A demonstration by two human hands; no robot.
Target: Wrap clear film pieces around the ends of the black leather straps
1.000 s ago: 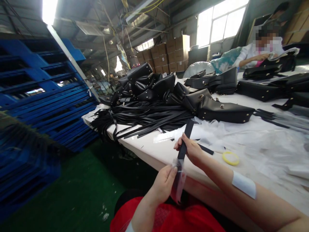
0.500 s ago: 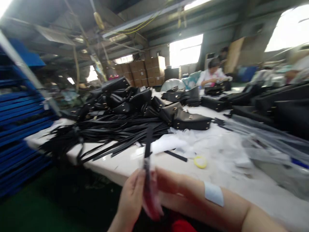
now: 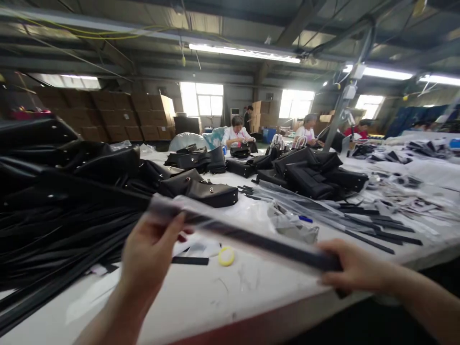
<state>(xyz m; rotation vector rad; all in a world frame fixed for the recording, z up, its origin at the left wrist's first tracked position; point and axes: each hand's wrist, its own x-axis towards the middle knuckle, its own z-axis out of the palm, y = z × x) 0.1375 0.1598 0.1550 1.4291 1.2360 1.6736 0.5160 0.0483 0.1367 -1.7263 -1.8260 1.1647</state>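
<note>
A long black strap in a clear plastic sleeve (image 3: 251,237) stretches level above the white table (image 3: 233,297). My left hand (image 3: 149,251) pinches the sleeve's left end between thumb and fingers. Over the table's front edge, my right hand (image 3: 354,268) is closed round the strap's right end. Both hands are a little blurred by motion.
A heap of black straps (image 3: 53,239) and black bags (image 3: 201,189) fills the left. A yellow tape ring (image 3: 226,256) and a short black strip (image 3: 190,260) lie below the strap. More bags (image 3: 309,177) and sleeved straps (image 3: 359,225) lie right. Other people (image 3: 235,134) sit at the far end.
The view has swung right and up. The strap went from upright, partly in its sleeve, to level between my spread hands, now fully sleeved.
</note>
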